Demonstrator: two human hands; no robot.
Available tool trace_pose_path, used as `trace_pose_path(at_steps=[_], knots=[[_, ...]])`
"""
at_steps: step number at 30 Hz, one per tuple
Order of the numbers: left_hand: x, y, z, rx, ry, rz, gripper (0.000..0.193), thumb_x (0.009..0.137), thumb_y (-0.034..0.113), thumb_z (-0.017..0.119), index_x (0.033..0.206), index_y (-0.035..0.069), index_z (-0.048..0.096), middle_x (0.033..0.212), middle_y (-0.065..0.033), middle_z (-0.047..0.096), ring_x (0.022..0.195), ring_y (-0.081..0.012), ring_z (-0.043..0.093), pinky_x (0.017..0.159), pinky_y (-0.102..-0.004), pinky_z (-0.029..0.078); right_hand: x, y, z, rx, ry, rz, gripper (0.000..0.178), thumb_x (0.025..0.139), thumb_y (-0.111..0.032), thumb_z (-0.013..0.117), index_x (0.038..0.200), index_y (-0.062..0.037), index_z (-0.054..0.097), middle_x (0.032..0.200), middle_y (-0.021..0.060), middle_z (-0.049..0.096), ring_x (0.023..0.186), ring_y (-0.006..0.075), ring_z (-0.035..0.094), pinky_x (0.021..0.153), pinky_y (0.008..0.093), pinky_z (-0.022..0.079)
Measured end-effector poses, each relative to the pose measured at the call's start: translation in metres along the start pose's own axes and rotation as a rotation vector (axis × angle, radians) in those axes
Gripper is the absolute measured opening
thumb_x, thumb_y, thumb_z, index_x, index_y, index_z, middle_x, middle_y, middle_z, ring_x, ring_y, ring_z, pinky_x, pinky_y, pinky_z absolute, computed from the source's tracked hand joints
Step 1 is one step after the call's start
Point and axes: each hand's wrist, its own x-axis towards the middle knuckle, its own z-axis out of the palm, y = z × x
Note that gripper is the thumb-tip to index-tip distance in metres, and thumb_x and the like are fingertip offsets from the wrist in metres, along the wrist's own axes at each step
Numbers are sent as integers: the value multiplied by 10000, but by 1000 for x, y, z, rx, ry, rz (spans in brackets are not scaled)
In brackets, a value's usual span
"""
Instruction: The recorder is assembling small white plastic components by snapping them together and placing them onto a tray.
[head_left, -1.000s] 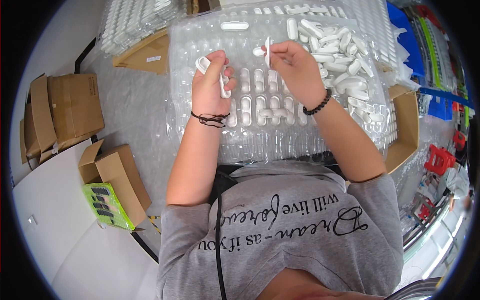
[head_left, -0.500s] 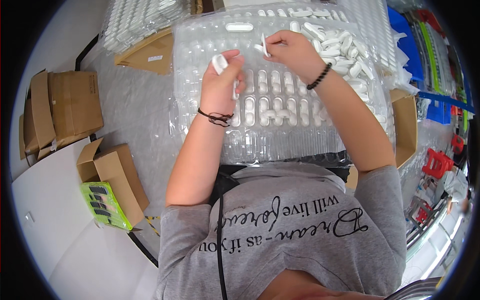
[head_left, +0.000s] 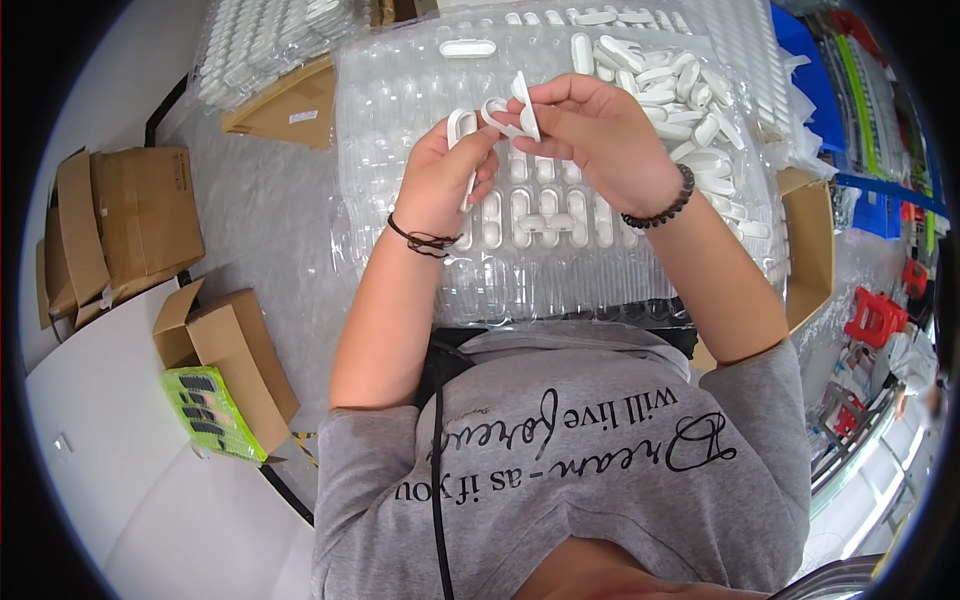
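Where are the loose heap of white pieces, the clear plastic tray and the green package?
heap of white pieces (head_left: 670,85), head view, middle of pile.
clear plastic tray (head_left: 560,275), head view, near empty pockets.
green package (head_left: 210,410), head view, its face.

Brown cardboard boxes (head_left: 120,225) sit far left w/ a smaller box (head_left: 235,355) & green packet (head_left: 212,412) below, blue bin (head_left: 800,70) top right, red stool (head_left: 872,318) at right.

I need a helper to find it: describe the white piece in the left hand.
Start at the clear blister tray on the table. Above it, the left hand pinches an oval white loop piece. Unlike the pieces seated in tray pockets, it stands upright between fingers.
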Motion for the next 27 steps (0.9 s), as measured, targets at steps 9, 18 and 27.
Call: trace_pose_path(at_steps=[9, 18, 27], knots=[[-3, 0, -1, -52, -88, 25, 190, 944, 204, 589, 957, 16, 615, 709, -5, 557, 523, -61, 459, 414, -199, 323, -4, -5, 6, -71, 84, 26, 170, 894, -44, 591, 1040, 42, 575, 1022, 83, 611, 927, 165, 641, 755, 250, 539], [-4, -7, -10, -52, -179, -23, 215, 945, 245, 608, 970, 32, 617, 723, -14, 576, 524, -63, 466, 414, -201, 322, -7, 10, 3, -732, -64, -431, 116, 845, -42, 634, 951, -9, 601, 933, 57, 539, 721, 120, 555, 623, 250, 479], [-3, -8, -14, 9, -261, 46, 221, 941, 236, 623, 979, 19, 615, 680, 4, 556, 517, -48, 449, 437, -193, 327, -4, 27, -5, -599, -124, -451, 87, 852, 1, 614, 930, -3, 575, 926, 56, 531, 737, 127, 559, 631, 256, 484]])
